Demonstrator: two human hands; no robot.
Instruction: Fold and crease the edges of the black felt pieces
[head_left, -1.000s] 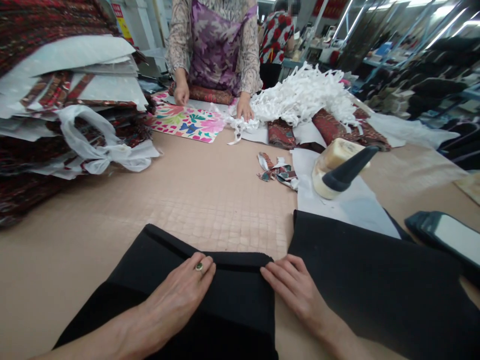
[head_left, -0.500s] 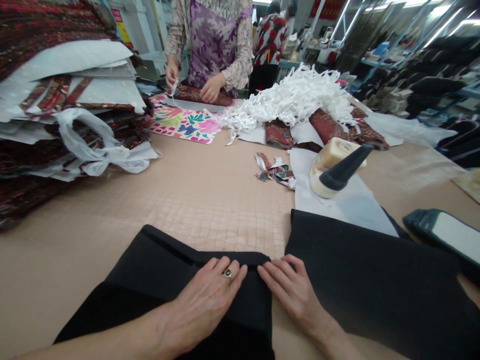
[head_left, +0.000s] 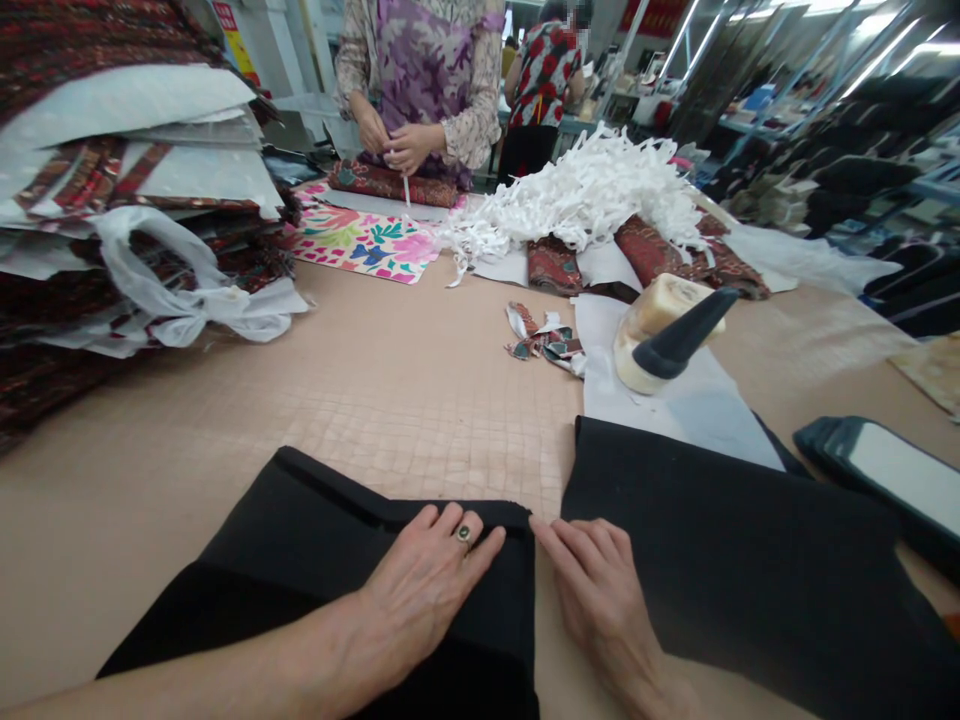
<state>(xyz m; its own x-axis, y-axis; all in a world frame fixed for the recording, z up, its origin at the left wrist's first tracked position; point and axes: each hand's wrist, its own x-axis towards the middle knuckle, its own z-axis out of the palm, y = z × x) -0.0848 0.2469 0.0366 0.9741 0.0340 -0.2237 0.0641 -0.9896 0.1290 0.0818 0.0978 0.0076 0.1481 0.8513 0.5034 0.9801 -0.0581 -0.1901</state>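
Observation:
A piece of black fabric (head_left: 300,530) lies before me, with a narrow strip folded over along its far edge. Flat on that fabric rests my left hand (head_left: 427,580), a ring on one finger and its fingertips at the folded strip. My right hand (head_left: 600,590) is on the table just beyond the fabric's right side. Its index finger stretches to the far right corner of the fold, while the other fingers are slightly bent and the thumb is hidden. Neither hand grasps the cloth.
Another black fabric piece (head_left: 712,530) lies at right, near a dark case (head_left: 885,460). A black-nozzled glue pot (head_left: 637,365) stands on white paper (head_left: 697,410). Patterned stacks (head_left: 150,120) rise at left. Beyond white strips (head_left: 585,190), a co-worker's hands (head_left: 405,145) hold a strip.
My right hand has shifted slightly right, its index finger now at the fabric's corner. My left hand has slid slightly right along the fold. The co-worker's hands have come together.

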